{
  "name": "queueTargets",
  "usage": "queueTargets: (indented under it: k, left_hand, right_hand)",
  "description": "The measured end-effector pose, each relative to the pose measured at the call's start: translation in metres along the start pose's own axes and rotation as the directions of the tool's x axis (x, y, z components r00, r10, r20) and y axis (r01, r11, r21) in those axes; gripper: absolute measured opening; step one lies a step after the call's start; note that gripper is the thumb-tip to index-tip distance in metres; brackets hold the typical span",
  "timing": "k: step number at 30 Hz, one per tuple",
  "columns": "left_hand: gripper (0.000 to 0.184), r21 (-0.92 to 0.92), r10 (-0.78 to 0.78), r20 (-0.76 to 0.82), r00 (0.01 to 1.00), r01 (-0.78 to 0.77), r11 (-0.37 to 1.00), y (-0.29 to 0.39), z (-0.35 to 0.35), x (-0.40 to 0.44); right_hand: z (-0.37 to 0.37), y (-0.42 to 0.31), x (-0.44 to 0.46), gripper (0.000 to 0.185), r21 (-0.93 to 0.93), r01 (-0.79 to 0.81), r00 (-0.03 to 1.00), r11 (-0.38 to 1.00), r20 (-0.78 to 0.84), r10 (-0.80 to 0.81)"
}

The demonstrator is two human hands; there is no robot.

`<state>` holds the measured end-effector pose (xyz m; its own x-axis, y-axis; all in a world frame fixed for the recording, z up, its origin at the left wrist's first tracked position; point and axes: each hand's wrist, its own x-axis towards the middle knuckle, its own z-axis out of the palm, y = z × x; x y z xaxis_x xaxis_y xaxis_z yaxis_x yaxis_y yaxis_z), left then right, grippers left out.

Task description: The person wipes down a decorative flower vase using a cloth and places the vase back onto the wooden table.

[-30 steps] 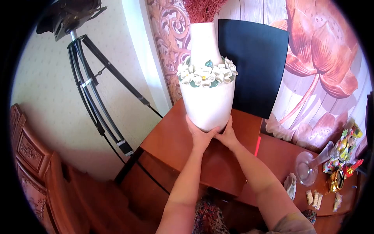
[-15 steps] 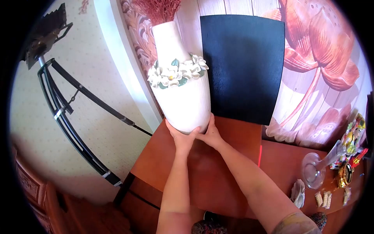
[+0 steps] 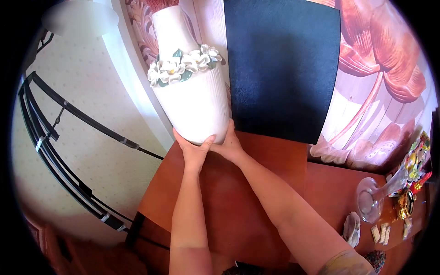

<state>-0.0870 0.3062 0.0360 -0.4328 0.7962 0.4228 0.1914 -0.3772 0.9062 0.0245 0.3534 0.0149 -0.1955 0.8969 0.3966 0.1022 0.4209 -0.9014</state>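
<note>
A tall white vase (image 3: 195,105) with a band of white flowers (image 3: 183,66) and green leaves stands at the back left of a raised wooden surface (image 3: 247,197). Dried red stems (image 3: 162,4) rise from its neck, cut off by the top edge of the view. My left hand (image 3: 192,149) grips the vase's base from the left, and my right hand (image 3: 227,144) grips it from the right, the thumbs close together at the front. Beside the vase on the right, a dark panel (image 3: 282,68) stands upright against the flowered wall.
A black tripod (image 3: 59,169) stands at the left by the pale wall. On the lower table at the right are a clear glass vase (image 3: 370,199), a gold clock (image 3: 405,204), small wrapped pieces (image 3: 381,233), a grey-white object (image 3: 352,228) and colourful flowers (image 3: 418,158).
Held in both my hands, the vase has moved left along the raised surface, away from the dark panel, more of which now shows. The view has also shifted.
</note>
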Motion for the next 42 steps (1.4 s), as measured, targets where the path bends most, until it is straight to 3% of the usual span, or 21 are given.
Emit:
queueTargets:
  k: [4, 8, 10, 13, 16, 17, 19, 20, 22, 24, 26, 30, 32, 33, 36, 37, 40, 42]
  left_hand:
    - [0.113, -0.017, 0.000, 0.025, 1.000, 0.000, 1.000, -0.005, -0.003, 0.013]
    - [0.111, -0.094, -0.023, 0.063, 0.998, 0.029, 0.995, -0.009, -0.006, 0.017]
    - [0.110, -0.077, -0.032, 0.061, 0.998, 0.036, 0.996, -0.009, -0.008, 0.018]
    - [0.106, -0.027, 0.009, 0.068, 0.998, -0.007, 1.000, -0.009, -0.009, 0.020]
    - [0.105, -0.007, 0.084, 0.071, 0.994, -0.084, 0.996, -0.015, -0.012, 0.024]
    - [0.108, -0.038, 0.043, 0.071, 0.997, -0.041, 0.998, -0.014, -0.012, 0.025]
    - [0.111, -0.069, 0.021, 0.067, 0.998, -0.016, 0.997, -0.011, -0.015, 0.026]
    - [0.113, -0.002, 0.018, 0.075, 0.997, -0.018, 1.000, -0.012, -0.015, 0.026]
    - [0.115, 0.055, 0.042, 0.087, 0.995, -0.047, 0.997, -0.009, -0.017, 0.028]
    - [0.119, 0.267, -0.101, 0.011, 0.995, 0.094, 0.959, -0.001, -0.018, 0.024]
    - [0.120, 0.317, -0.123, -0.006, 0.992, 0.118, 0.941, 0.012, -0.019, 0.018]
    - [0.119, 0.422, -0.204, -0.033, 0.978, 0.199, 0.884, 0.028, -0.028, -0.002]
    - [0.113, 0.470, -0.250, -0.037, 0.968, 0.238, 0.850, 0.046, -0.035, -0.020]
    - [0.108, 0.484, -0.241, 0.004, 0.971, 0.209, 0.850, 0.050, -0.042, -0.029]
    - [0.082, 0.447, -0.099, 0.039, 0.994, 0.071, 0.892, 0.039, -0.060, -0.064]
    - [0.077, 0.393, -0.119, 0.025, 0.993, 0.100, 0.914, 0.045, -0.063, -0.081]
    - [0.057, 0.268, -0.176, 0.055, 0.983, 0.155, 0.951, 0.057, -0.066, -0.134]
    - [0.052, 0.190, -0.280, 0.077, 0.957, 0.261, 0.946, 0.085, -0.061, -0.173]
  right_hand:
    - [0.008, 0.004, 0.009, 0.106, 0.011, 0.102, 0.993, 0.995, -0.053, -0.101]
    - [0.015, 0.003, 0.008, 0.106, -0.019, 0.073, 0.993, 0.997, -0.092, -0.074]
    - [0.015, 0.003, 0.008, 0.106, -0.016, -0.016, 0.996, 1.000, -0.086, 0.015]
    - [0.015, -0.004, 0.006, 0.107, -0.044, -0.002, 0.995, 0.999, -0.103, -0.003]
    - [0.012, -0.001, 0.010, 0.114, -0.018, 0.028, 0.999, 0.999, 0.019, -0.028]
    - [0.009, -0.003, 0.008, 0.114, -0.010, -0.077, 0.995, 0.997, 0.066, 0.078]
    - [0.002, -0.009, 0.003, 0.113, -0.068, -0.099, 0.991, 0.993, 0.079, 0.104]
    - [-0.005, -0.010, -0.002, 0.113, -0.128, -0.140, 0.985, 0.982, 0.084, 0.151]
    - [-0.018, -0.022, -0.019, 0.109, -0.018, -0.095, 0.991, 0.995, 0.098, 0.096]
    - [-0.032, -0.034, -0.044, 0.098, -0.094, -0.267, 0.947, 0.959, 0.160, 0.279]
    - [-0.050, -0.046, -0.077, 0.084, -0.058, -0.278, 0.938, 0.959, 0.197, 0.284]
    - [-0.104, -0.079, -0.146, 0.056, 0.110, -0.211, 0.944, 0.971, 0.279, 0.174]
    - [-0.141, -0.099, -0.181, 0.047, 0.230, -0.216, 0.955, 0.949, 0.251, 0.156]
    - [-0.161, -0.105, -0.198, 0.043, 0.195, -0.197, 0.968, 0.961, 0.192, 0.160]
    - [-0.222, -0.108, -0.251, 0.034, 0.193, -0.127, 0.990, 0.973, -0.043, 0.138]
    - [-0.242, -0.113, -0.270, 0.032, 0.186, -0.151, 0.975, 0.971, -0.131, 0.177]
    - [-0.306, -0.111, -0.333, 0.028, 0.134, -0.215, 0.882, 0.967, -0.398, 0.251]
    - [-0.345, -0.106, -0.376, 0.029, 0.120, -0.411, 0.753, 0.904, -0.513, 0.411]
